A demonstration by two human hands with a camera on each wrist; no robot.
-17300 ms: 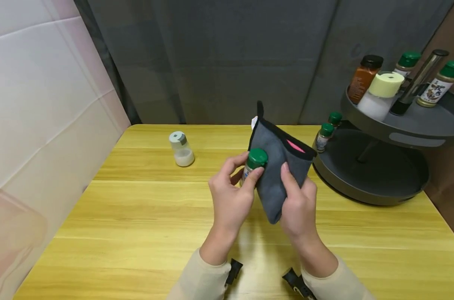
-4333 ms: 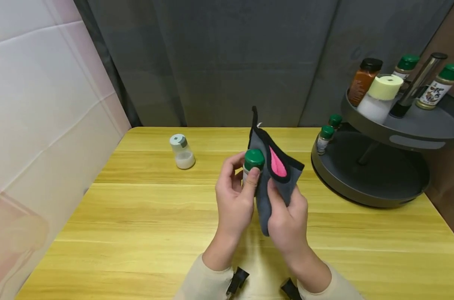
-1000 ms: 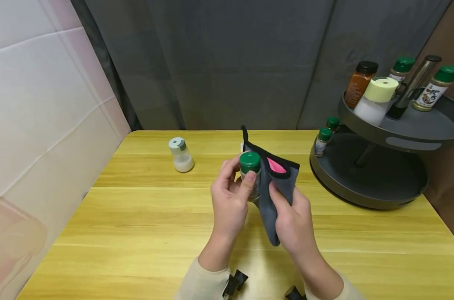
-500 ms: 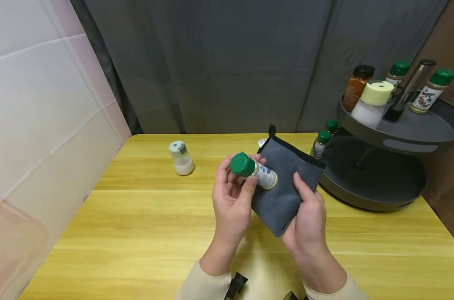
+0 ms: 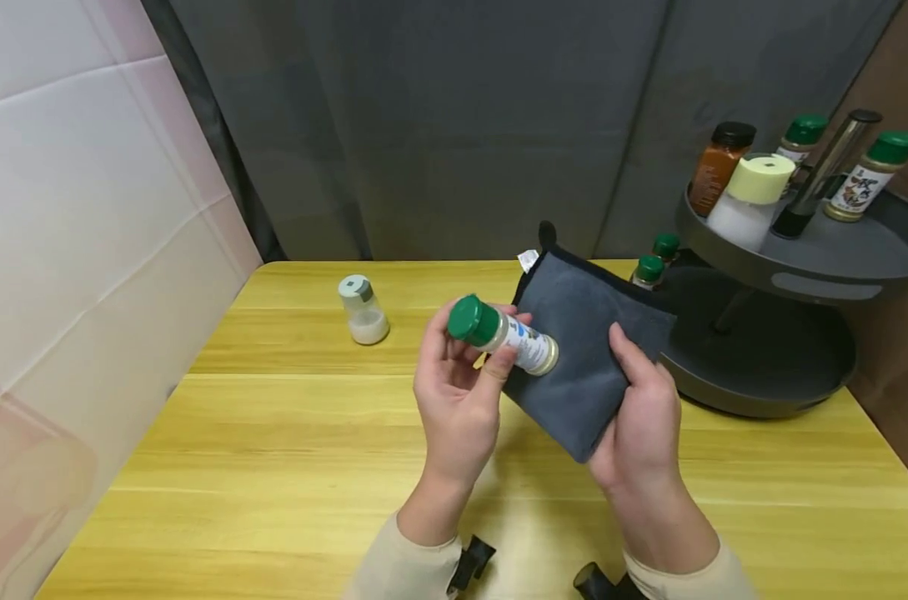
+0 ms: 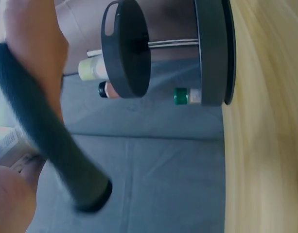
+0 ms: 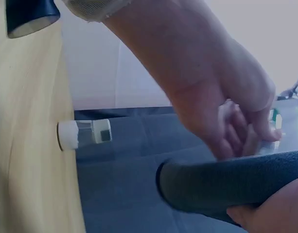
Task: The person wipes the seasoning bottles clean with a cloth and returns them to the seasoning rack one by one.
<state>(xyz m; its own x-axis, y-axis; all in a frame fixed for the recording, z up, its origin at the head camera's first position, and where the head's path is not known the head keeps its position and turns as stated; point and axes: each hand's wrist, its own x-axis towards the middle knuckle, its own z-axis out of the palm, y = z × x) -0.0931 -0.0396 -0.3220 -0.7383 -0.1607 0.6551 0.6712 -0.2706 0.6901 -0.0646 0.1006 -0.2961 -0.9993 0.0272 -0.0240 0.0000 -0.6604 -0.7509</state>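
Note:
In the head view my left hand holds a small spice jar with a green cap. The jar slants, its cap towards the upper left and its base over the cloth. A folded grey cloth with black edging, a hanging loop and a white tag is held up over the table by my right hand, thumb across its front. From the right wrist, the cloth appears edge-on, with left-hand fingers beyond it at the jar. The left wrist view shows the cloth blurred.
A clear shaker of white powder stands on the wooden table at the left. At right is a two-tier dark rack, with several jars and a grinder on top and small green-capped jars below. A grey curtain hangs behind.
The jar has tipped from upright to slanting, its cap now pointing left. The cloth has turned its broad face up, hiding its pink inside, and my right hand has moved rightwards with it.

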